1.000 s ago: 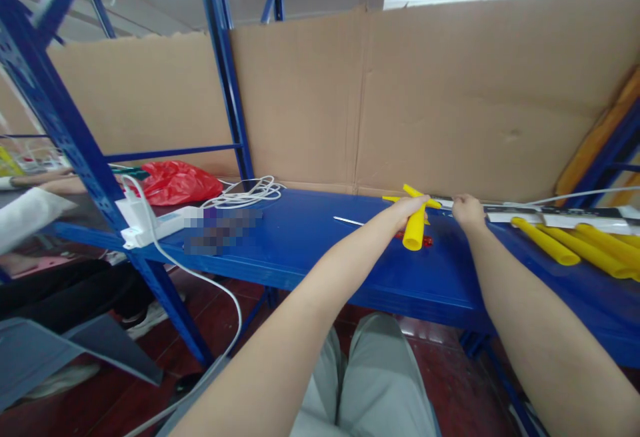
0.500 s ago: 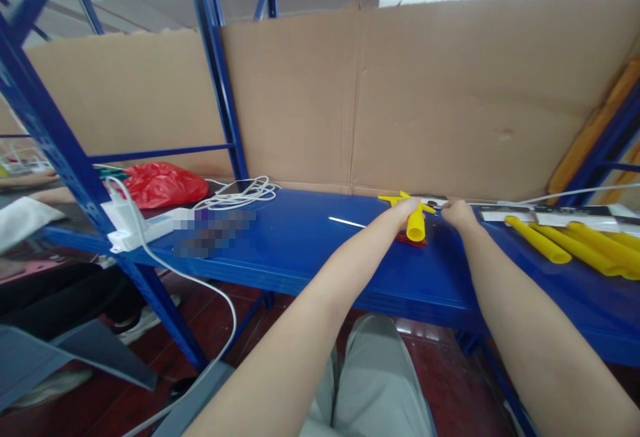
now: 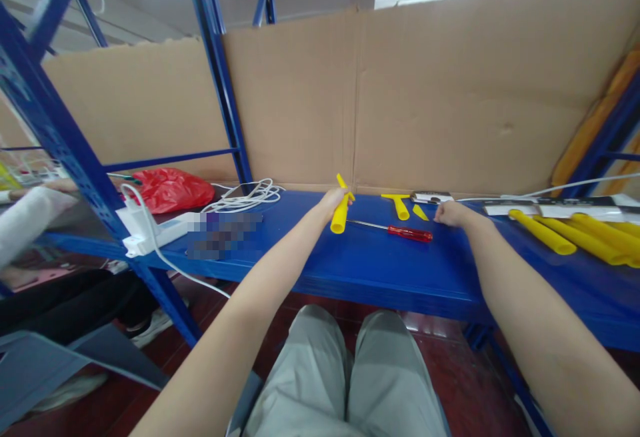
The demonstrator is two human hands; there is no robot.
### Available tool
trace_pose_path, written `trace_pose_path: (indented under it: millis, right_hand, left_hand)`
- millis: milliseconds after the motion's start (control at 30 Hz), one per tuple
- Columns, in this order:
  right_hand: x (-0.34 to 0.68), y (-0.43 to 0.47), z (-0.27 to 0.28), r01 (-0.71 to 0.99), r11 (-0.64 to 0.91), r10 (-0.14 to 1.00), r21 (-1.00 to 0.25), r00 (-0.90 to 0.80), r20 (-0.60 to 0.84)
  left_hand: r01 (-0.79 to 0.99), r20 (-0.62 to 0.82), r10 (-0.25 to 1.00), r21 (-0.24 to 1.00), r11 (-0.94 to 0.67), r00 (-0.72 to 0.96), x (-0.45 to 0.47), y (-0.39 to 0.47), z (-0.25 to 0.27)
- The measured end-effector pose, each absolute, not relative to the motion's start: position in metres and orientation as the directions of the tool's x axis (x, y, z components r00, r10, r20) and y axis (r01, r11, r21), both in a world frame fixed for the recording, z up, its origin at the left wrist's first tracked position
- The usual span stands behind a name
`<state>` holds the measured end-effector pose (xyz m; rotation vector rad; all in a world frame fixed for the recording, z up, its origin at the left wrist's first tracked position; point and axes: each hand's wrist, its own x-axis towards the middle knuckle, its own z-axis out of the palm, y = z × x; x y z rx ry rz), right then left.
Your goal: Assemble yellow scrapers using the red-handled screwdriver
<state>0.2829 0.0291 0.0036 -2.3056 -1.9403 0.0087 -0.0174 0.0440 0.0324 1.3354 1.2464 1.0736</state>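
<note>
My left hand [image 3: 331, 201] grips a yellow scraper-like tool [image 3: 341, 213] by its tube handle, held just above the blue shelf [image 3: 370, 270]. To its right a red-handled screwdriver [image 3: 397, 229] lies flat on the shelf. Behind that lie a second yellow T-shaped scraper [image 3: 399, 204] and a small yellow wedge [image 3: 420, 212]. My right hand [image 3: 448, 213] rests on the shelf beside the wedge, fingers curled; whether it holds anything is hidden.
Several yellow tubes [image 3: 575, 237] lie at the right. A white power strip [image 3: 165, 227], coiled white cable [image 3: 247, 195] and red bag [image 3: 170, 189] sit at the left by a blue rack post [image 3: 220, 77]. Cardboard [image 3: 450, 97] backs the shelf. Another person's arm [image 3: 30, 220] is far left.
My left hand carried the yellow tool leftwards, away from my right hand, uncovering the red screwdriver and the other yellow pieces. My right hand stayed roughly in place.
</note>
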Motion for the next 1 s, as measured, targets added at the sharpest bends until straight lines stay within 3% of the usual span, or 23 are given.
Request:
trace_pose_path:
  millis: [100, 300, 567, 767, 833, 1000]
  right_hand:
    - [0.28, 0.034, -0.005, 0.983, -0.167, 0.974, -0.073, 0.176, 0.143]
    - [0.279, 0.039, -0.012, 0.955, -0.279, 0.937, -0.098, 0.293, 0.191]
    - [0.273, 0.032, -0.007, 0.967, -0.253, 0.948, -0.031, 0.254, 0.193]
    - [0.269, 0.026, 0.009, 0.965, -0.2, 0.914, -0.167, 0.245, 0.322]
    - [0.264, 0.026, 0.017, 0.971, -0.106, 0.948, -0.216, 0.164, 0.273]
    - [0.24, 0.017, 0.031, 0.922, 0.149, 0.986, -0.357, -0.168, -0.022]
  left_hand:
    - [0.07, -0.058, 0.998, 0.996, 0.055, 0.04, -0.029, 0.041, 0.027]
    - [0.078, 0.098, 0.993, 0.992, -0.103, 0.072, -0.03, 0.04, 0.022]
    - [0.261, 0.211, 0.977, 0.943, -0.208, 0.015, -0.031, 0.048, 0.012]
    - [0.493, 0.3, 0.952, 0.82, -0.29, 0.061, -0.031, 0.05, 0.005]
    - [0.57, 0.319, 0.945, 0.764, -0.301, 0.072, -0.033, 0.05, 0.003]
    - [0.64, 0.257, 0.966, 0.737, -0.218, 0.032, -0.038, 0.048, 0.003]
